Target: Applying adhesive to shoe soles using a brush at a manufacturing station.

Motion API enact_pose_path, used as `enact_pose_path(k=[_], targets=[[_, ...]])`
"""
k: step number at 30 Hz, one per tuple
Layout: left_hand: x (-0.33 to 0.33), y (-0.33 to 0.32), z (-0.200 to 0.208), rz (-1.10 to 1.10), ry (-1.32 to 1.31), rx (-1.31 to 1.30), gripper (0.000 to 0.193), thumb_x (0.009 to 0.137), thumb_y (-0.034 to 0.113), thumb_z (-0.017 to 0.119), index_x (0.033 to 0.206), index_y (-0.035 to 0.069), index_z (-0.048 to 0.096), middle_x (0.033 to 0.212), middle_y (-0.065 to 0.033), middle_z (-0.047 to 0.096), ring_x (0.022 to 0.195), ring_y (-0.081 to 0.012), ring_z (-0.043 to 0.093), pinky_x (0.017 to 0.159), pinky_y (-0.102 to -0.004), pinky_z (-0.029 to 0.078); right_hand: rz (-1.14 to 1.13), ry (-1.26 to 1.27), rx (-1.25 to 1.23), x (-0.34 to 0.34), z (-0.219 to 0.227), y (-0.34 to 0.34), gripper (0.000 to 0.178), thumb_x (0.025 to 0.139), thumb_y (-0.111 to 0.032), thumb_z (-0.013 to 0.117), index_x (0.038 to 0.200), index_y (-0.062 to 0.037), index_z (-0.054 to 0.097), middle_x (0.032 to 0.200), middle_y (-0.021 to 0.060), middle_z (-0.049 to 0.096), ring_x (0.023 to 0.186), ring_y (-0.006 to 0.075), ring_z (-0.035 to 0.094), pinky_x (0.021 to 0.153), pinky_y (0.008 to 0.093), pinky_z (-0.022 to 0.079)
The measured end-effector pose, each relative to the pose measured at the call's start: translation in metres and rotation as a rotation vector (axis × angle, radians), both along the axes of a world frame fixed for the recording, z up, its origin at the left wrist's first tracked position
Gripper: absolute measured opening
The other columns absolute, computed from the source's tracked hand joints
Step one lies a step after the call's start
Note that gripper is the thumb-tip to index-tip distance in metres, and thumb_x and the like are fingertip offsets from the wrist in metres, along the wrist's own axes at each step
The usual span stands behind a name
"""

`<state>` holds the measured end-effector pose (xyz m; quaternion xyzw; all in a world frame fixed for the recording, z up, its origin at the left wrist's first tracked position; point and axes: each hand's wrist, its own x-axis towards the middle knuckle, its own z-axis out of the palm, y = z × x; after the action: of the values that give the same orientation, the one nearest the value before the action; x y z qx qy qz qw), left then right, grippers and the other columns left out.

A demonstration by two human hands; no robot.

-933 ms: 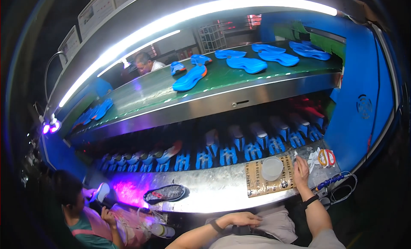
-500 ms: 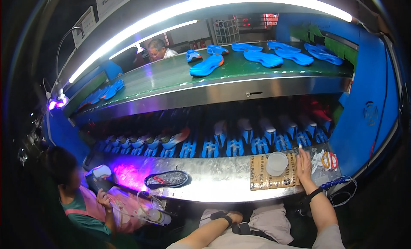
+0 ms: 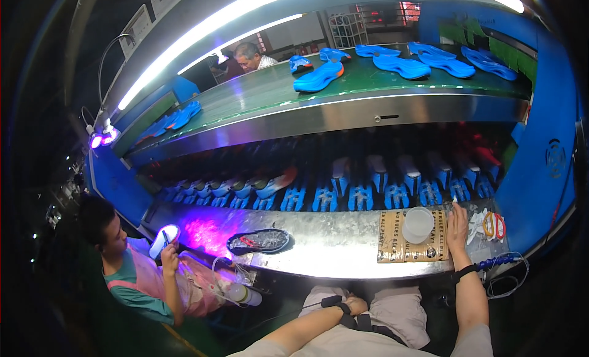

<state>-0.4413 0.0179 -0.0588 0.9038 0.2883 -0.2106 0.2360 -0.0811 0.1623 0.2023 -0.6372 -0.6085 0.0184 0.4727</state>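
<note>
The person's left hand [image 3: 356,305] lies in the lap, fingers curled; from here I can't tell whether they hold anything. The right hand [image 3: 457,227] reaches over the tabletop [image 3: 337,246], its fingers pointing away along the right edge of the cardboard [image 3: 392,251]. Something small and white shows at the tips, but I can't tell whether they grasp it. A round, clear tub [image 3: 419,222] sits on the cardboard; right of the hand are white scraps [image 3: 474,228] and two rings [image 3: 493,226], yellow and red. Well to the left lies a dark sole [image 3: 270,241], and beyond it a co-worker [image 3: 147,265] holds a pale sole [image 3: 163,239]. Behind the tabletop stands a row of blue holders [image 3: 361,199]; higher up, blue soles [image 3: 319,78] lie on a green belt [image 3: 245,111].
</note>
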Motion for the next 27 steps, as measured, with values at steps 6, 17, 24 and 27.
enact_pose_path(k=[6, 17, 24, 27], targets=[[-0.008, 0.004, -0.005, 0.041, -0.037, -0.036, 0.014, 0.083, 0.007, 0.064, 0.086, 0.002, 0.076, 0.083, -0.0179, 0.073, 0.075, -0.0327, 0.072, 0.058, -0.0472, 0.053, -0.020, -0.029, -0.024, -0.002, 0.001, 0.001, 0.034, 0.100, -0.019, 0.049, 0.128, 0.0002, 0.057, 0.117, 0.0205, 0.058, 0.110, 0.0388, 0.057, 0.097, 0.0424, 0.045], [0.008, 0.015, 0.058, 0.122, 0.114, -0.251, 0.024, 0.091, 0.011, 0.056, 0.104, -0.004, 0.070, 0.107, -0.0225, 0.070, 0.098, -0.0341, 0.070, 0.083, -0.0438, 0.055, -0.039, -0.053, -0.025, -0.010, 0.003, 0.002, 0.032, 0.098, -0.017, 0.054, 0.126, -0.0025, 0.058, 0.115, 0.0196, 0.058, 0.111, 0.0383, 0.056, 0.098, 0.0432, 0.044], [-0.005, 0.016, 0.069, 0.025, 0.014, -0.209, 0.027, 0.087, 0.014, 0.056, 0.102, -0.003, 0.072, 0.108, -0.0265, 0.070, 0.101, -0.0398, 0.070, 0.079, -0.0482, 0.056, -0.045, -0.047, -0.057, -0.011, 0.006, 0.002, 0.031, 0.097, -0.018, 0.055, 0.125, -0.0039, 0.059, 0.113, 0.0203, 0.059, 0.108, 0.0391, 0.057, 0.095, 0.0438, 0.046], [-0.007, 0.019, 0.064, 0.044, -0.043, -0.256, 0.028, 0.086, 0.014, 0.057, 0.101, -0.004, 0.071, 0.107, -0.0255, 0.071, 0.101, -0.0406, 0.070, 0.080, -0.0486, 0.056, -0.040, -0.057, -0.037, -0.014, 0.006, 0.002, 0.032, 0.097, -0.019, 0.055, 0.124, -0.0036, 0.060, 0.113, 0.0208, 0.059, 0.107, 0.0402, 0.059, 0.093, 0.0451, 0.047]])
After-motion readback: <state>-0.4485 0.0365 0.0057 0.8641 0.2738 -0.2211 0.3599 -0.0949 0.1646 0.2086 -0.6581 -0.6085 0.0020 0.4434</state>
